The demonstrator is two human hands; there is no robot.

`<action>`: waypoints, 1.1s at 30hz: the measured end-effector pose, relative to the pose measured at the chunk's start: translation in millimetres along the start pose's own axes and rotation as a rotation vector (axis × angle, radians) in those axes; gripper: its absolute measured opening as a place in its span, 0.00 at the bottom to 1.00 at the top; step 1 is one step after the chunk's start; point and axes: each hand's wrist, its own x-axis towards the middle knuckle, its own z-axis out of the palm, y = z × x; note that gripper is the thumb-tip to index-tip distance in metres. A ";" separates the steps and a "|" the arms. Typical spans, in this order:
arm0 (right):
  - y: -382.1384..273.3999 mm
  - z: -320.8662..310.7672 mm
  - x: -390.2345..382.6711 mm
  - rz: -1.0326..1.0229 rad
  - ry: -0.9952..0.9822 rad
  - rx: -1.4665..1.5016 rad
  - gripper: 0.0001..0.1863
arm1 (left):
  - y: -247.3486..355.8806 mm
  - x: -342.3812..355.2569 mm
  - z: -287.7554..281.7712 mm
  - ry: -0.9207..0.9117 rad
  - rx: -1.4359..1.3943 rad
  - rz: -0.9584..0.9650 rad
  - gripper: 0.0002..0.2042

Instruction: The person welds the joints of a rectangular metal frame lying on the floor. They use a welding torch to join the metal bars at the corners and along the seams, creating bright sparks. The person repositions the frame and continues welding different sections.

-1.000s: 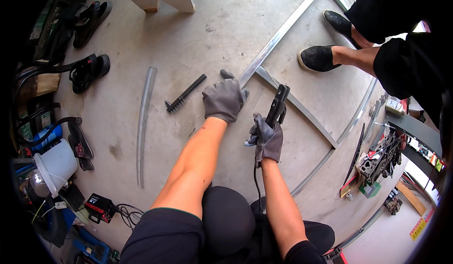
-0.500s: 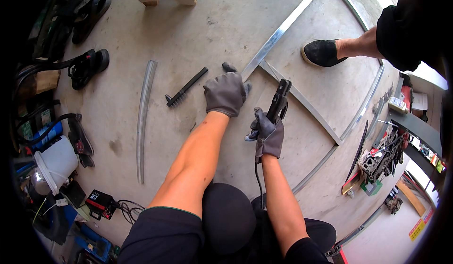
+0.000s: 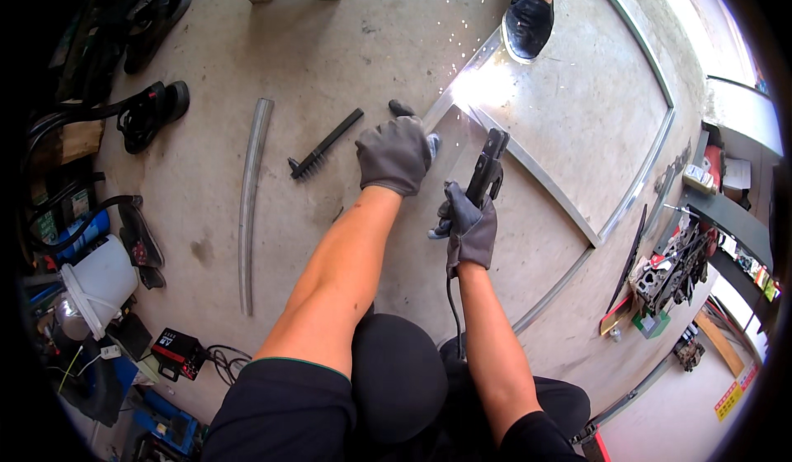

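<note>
Metal frame (image 3: 544, 184): lies on floor (image 3: 313, 66), ahead and to the right of left fingers. Left hand (image 3: 394, 157): gloved; grasps near end of frame's long bar (image 3: 444, 106) with fingers closed around it. Right hand (image 3: 472, 235): gloved; grasps black electrode holder (image 3: 485, 173), pointed ahead of fingers. Black cable (image 3: 455, 313): hangs back behind right fingers. Crossbar (image 3: 569, 213): runs just to the right of right fingers. White flash (image 3: 491, 87): burns ahead of both sets of fingers, near meeting of long bar and crossbar, with sparks (image 3: 462, 29) beyond. Exact point of contact: lost in glare. Wire brush (image 3: 330, 143): lies apart, to the left of left fingers. Loose metal strip (image 3: 253, 206): lies farther left. Black shoe (image 3: 528, 23): on another person's foot, well ahead of right fingers, near flash; overlaps long bar in view. Cannot tell whether touching.
</note>
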 end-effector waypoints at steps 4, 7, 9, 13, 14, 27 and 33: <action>-6.0 2.3 -6.3 0.010 0.008 0.014 0.16 | -1.0 -3.2 4.7 0.098 0.080 0.037 0.22; -13.3 -1.3 -15.3 -0.022 -0.007 0.088 0.18 | -2.3 -3.7 7.8 0.134 0.075 0.056 0.21; -17.0 -3.9 -19.6 -0.012 -0.005 0.136 0.18 | -2.8 -1.5 8.7 0.095 0.032 0.023 0.21; -18.7 -5.8 -16.7 0.030 -0.007 0.170 0.17 | -2.6 -0.5 12.3 0.025 0.033 0.002 0.21; -17.8 -5.7 -15.1 0.046 -0.015 0.174 0.16 | -3.0 -2.0 14.2 0.068 0.068 0.030 0.22; -6.4 -3.1 -2.9 0.066 -0.059 0.140 0.21 | -9.0 -5.5 32.1 0.216 0.139 0.127 0.24; 0.8 -6.1 4.4 0.056 -0.080 0.198 0.18 | -4.8 -4.8 22.9 0.129 0.177 0.076 0.25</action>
